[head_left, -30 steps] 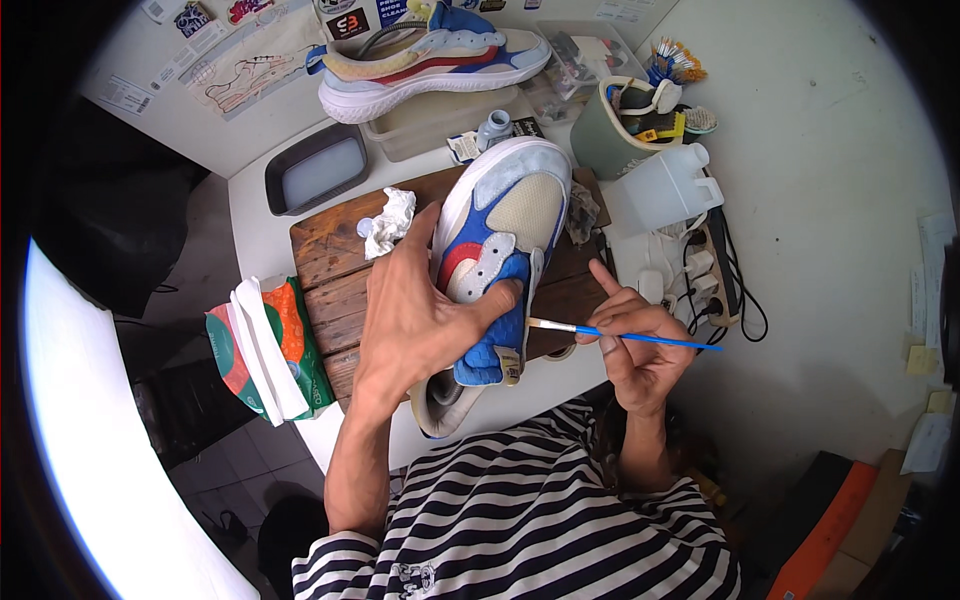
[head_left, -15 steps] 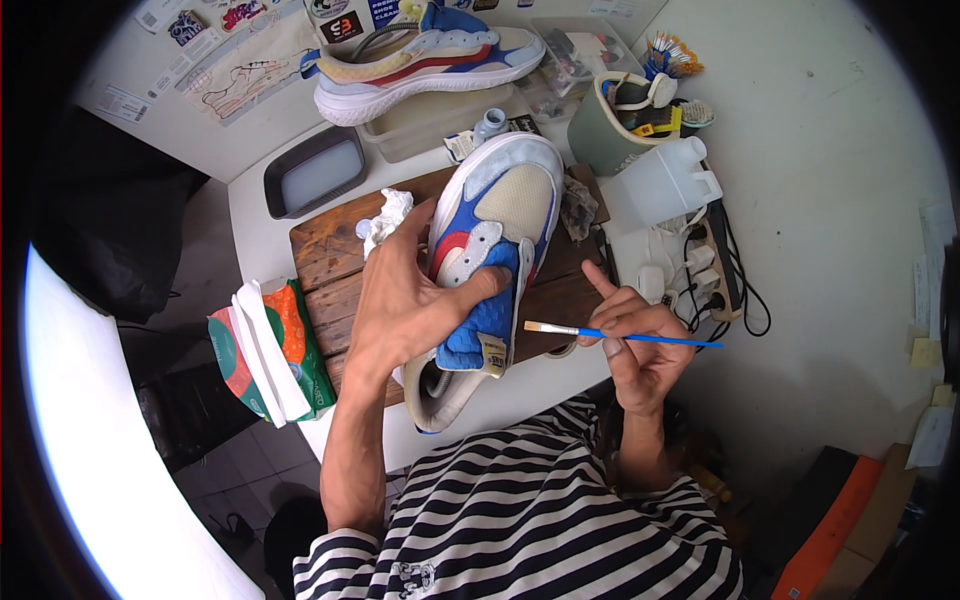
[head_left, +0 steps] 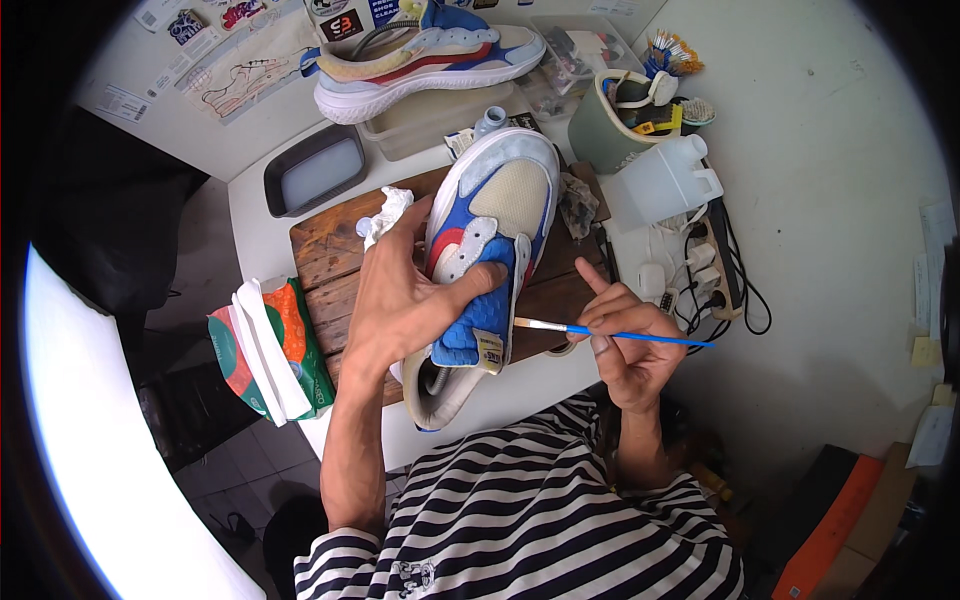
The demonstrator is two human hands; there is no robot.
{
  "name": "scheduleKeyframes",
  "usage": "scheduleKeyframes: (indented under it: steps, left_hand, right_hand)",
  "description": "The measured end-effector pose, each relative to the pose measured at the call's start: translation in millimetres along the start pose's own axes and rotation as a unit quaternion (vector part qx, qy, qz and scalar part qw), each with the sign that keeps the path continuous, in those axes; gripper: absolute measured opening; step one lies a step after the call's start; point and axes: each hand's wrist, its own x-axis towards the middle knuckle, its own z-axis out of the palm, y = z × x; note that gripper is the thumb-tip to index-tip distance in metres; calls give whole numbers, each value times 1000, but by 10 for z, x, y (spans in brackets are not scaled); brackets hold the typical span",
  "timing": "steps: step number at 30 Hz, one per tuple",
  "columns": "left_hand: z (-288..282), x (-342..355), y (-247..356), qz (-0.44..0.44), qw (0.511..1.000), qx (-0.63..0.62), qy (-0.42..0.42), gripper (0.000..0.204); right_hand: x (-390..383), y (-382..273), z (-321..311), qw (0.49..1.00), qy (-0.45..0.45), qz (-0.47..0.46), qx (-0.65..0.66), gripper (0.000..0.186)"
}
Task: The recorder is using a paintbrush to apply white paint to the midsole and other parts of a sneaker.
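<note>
My left hand point(head_left: 405, 300) is closed around the middle of a sneaker point(head_left: 511, 195), its thumb pressed on the blue tongue point(head_left: 470, 320). The sneaker has a cream mesh toe, pale blue, blue and red panels and a white sole; its toe points away from me and no laces show. Between the thumb and fingers of my right hand point(head_left: 635, 345) is a thin paintbrush point(head_left: 625, 334) with a blue handle. Its pale bristle tip lies at the right edge of the tongue; whether it touches cannot be made out.
Beneath the sneaker lies a dark wooden board point(head_left: 330, 245). A second sneaker point(head_left: 430, 65) rests on a clear tub point(head_left: 400, 135) behind. A dark tray point(head_left: 315, 172), tissue pack point(head_left: 285, 350), green bucket point(head_left: 595, 130), translucent jug point(head_left: 660, 185) and power strip point(head_left: 722, 260) stand around.
My right hand has moved slightly left, carrying the paintbrush tip closer to the sneaker's tongue. The sneaker in my left hand has shifted a little to the left.
</note>
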Motion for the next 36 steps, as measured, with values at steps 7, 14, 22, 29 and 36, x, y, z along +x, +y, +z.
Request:
scheduleKeyframes:
  steps: [7, 14, 22, 29, 36]
  left_hand:
    - [1, 8, -33, -3, 1000, 0, 2, 92]
    - [-8, 13, -21, -10, 1000, -5, -3, 93]
    - [2, 24, -60, -12, 1000, -4, 8, 93]
    - [-1, 24, -78, -18, 1000, -22, 11, 93]
    - [-7, 21, -110, -27, 999, -27, 14, 91]
  right_hand:
    - [2, 9, 6, 1000, -10, 1, -10, 9]
    - [7, 15, 4, 999, -21, -21, -27, 8]
    - [0, -3, 19, 999, -21, -21, -37, 8]
    - [-1, -45, 25, 999, -26, -22, -41, 8]
    - [-5, -74, 49, 997, -50, -21, -51, 7]
